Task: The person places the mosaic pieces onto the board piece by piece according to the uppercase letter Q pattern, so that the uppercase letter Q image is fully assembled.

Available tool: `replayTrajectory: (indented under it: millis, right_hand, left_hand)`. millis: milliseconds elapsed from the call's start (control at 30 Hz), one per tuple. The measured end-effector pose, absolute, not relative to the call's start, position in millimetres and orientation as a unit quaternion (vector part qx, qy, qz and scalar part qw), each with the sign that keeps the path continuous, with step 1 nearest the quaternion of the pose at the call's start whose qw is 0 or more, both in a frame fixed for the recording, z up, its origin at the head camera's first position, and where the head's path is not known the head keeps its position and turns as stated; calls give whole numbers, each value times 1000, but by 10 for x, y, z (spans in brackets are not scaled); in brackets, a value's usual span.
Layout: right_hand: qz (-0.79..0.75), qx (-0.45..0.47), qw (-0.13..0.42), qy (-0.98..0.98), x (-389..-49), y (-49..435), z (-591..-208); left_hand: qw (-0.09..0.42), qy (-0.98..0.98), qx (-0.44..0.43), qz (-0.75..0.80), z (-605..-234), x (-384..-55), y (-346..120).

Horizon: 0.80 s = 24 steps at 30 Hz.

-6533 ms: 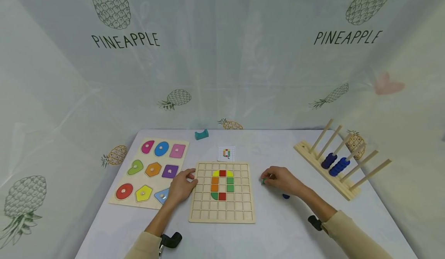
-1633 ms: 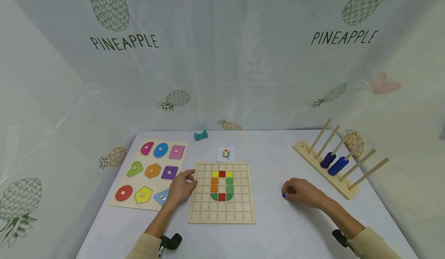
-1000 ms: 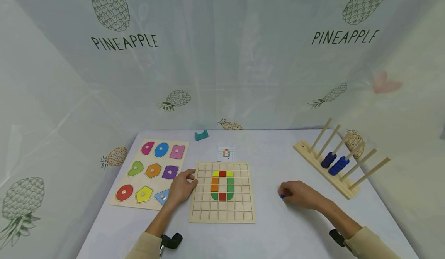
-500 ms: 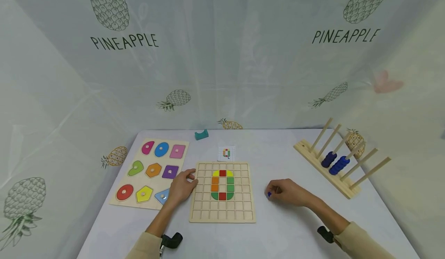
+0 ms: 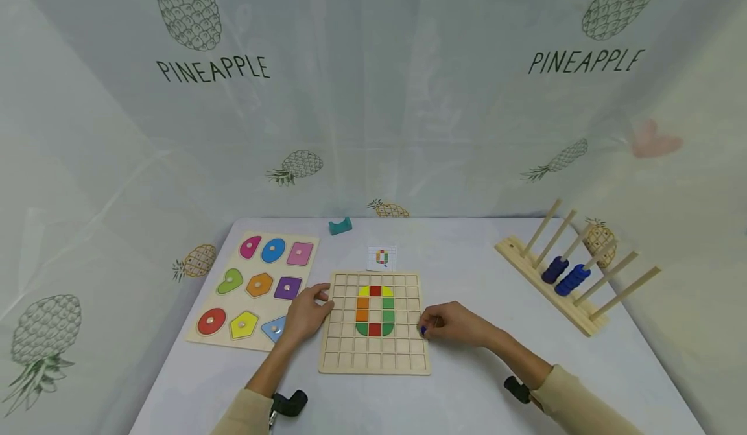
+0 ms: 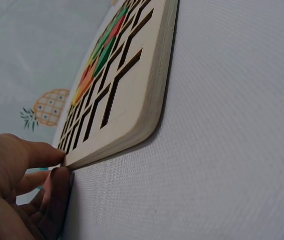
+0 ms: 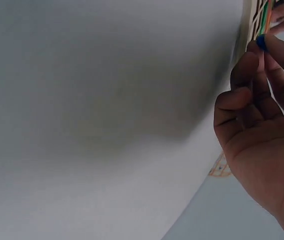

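In the head view, my right hand [image 5: 455,323] pinches a small dark blue piece [image 5: 423,330] between thumb and fingertips at the right edge of a wooden grid board [image 5: 374,364]. The blue piece [image 7: 261,42] also shows in the right wrist view; its full shape is covered by the fingers. On the board, red, yellow, orange and green pieces [image 5: 375,330] form a closed ring. At the board's left edge, my left hand [image 5: 307,312] holds the rim with thumb and fingers. The left wrist view shows the fingertips [image 6: 51,155] at the board's corner.
A pattern card [image 5: 382,258] lies behind the board. On the left is a shape puzzle board [image 5: 219,286]. A teal block [image 5: 340,226] sits at the back. A wooden peg stand [image 5: 551,289] with blue beads is at the right.
The last green corner piece went onto the board. My right hand then took the blue piece from the table and moved it left to the board's edge. My left hand stayed put.
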State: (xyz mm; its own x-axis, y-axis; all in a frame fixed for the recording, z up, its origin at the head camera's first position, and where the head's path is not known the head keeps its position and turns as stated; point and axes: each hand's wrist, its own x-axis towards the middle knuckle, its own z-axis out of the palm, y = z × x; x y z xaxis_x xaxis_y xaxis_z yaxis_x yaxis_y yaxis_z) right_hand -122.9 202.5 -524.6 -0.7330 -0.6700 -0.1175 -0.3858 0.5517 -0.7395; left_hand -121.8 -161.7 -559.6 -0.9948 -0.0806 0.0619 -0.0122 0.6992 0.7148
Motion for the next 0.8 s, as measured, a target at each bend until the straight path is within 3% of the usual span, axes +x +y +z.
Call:
replayTrajectory:
  millis: [400, 800]
  right_hand:
    - [-372, -335, 209, 840, -1095, 1547, -5289]
    - [-354, -351, 170, 850, -1048, 1346, -5346]
  left_hand:
    - [41, -922, 30, -383, -5591, -1210, -1593]
    - [44, -926, 29, -375, -5589, -1216, -1590]
